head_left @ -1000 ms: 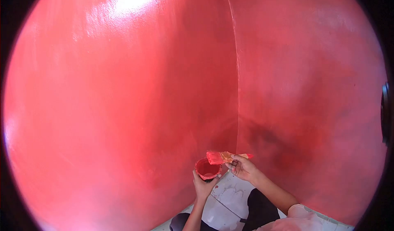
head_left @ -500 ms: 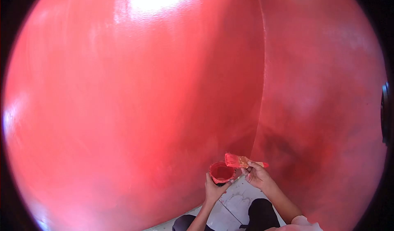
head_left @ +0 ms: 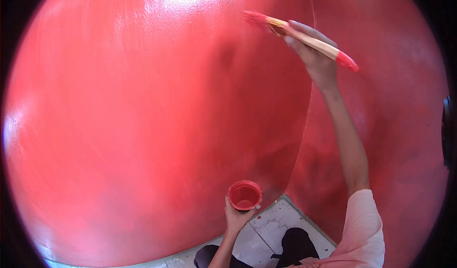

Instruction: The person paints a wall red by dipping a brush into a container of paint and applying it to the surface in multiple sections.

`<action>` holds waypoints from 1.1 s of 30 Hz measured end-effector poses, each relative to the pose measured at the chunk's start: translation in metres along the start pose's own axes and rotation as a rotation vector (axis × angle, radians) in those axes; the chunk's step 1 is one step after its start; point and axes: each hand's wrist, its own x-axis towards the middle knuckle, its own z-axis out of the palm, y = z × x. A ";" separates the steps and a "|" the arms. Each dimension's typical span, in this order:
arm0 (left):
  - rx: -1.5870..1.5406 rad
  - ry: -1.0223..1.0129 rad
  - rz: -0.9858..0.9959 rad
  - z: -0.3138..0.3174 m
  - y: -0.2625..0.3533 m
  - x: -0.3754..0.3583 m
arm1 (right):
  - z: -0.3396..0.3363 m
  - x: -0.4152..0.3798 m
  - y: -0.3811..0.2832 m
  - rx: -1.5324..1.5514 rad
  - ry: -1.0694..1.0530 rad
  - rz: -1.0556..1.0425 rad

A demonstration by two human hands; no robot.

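My right hand (head_left: 314, 54) is raised high, closed around the wooden handle of a paintbrush (head_left: 309, 40). Its red-coated bristles point left and lie over the red wall (head_left: 143, 125); the handle's tail end is red too. Low in the view, my left hand (head_left: 238, 216) wraps round a small cup of red paint (head_left: 245, 195), with the cup's opening facing up toward me. Red paint coats the cup's rim and inner side.
Two red wall faces meet at a vertical corner line (head_left: 304, 125) right of the middle. Below lies a pale tiled floor (head_left: 266, 227) with red spots and smears. My dark-clad knees (head_left: 297, 246) are at the bottom, near the wall's base.
My right hand has lifted the paintbrush from beside the cup up to the upper part of the wall. My left hand, with the cup, sits slightly further left.
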 end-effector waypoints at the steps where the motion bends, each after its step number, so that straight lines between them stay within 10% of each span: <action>1: -0.009 0.010 0.000 0.002 -0.005 -0.001 | 0.008 0.003 0.016 -0.082 -0.043 -0.238; 4: -0.204 -0.084 -0.121 0.001 -0.019 -0.003 | 0.049 -0.069 0.044 -0.423 -0.324 -0.663; 7: -0.160 -0.233 -0.121 0.012 -0.046 -0.020 | 0.045 -0.209 0.047 -0.224 -0.524 -0.367; 12: -0.029 -0.417 0.050 0.045 -0.026 -0.033 | 0.030 -0.145 0.043 -0.124 -0.773 -0.311; 16: -0.015 -0.584 -0.012 0.062 -0.030 -0.034 | 0.033 0.027 0.086 -0.326 -0.325 -0.530; 21: -0.040 -0.621 0.031 0.063 -0.054 -0.049 | 0.041 0.001 0.079 -0.390 -0.186 -0.801; 25: -0.062 -0.623 -0.025 0.059 -0.051 -0.054 | 0.030 -0.213 0.060 -0.221 -0.566 -0.422; 28: -0.088 -0.617 -0.053 0.063 -0.059 -0.050 | 0.010 -0.220 0.049 0.082 -0.846 -0.220; 30: -0.095 -0.608 -0.072 0.059 -0.063 -0.054 | 0.017 -0.143 0.033 -0.219 -0.975 0.422; 31: -0.100 -0.591 -0.076 0.061 -0.066 -0.053 | 0.017 -0.114 0.066 -0.231 -0.754 -0.255; 32: -0.108 -0.573 -0.076 0.060 -0.065 -0.050 | 0.018 -0.070 0.071 -0.046 -0.580 -0.015; 33: -0.081 -0.556 -0.070 0.058 -0.059 -0.044 | 0.018 -0.023 0.082 -0.097 -0.392 -0.336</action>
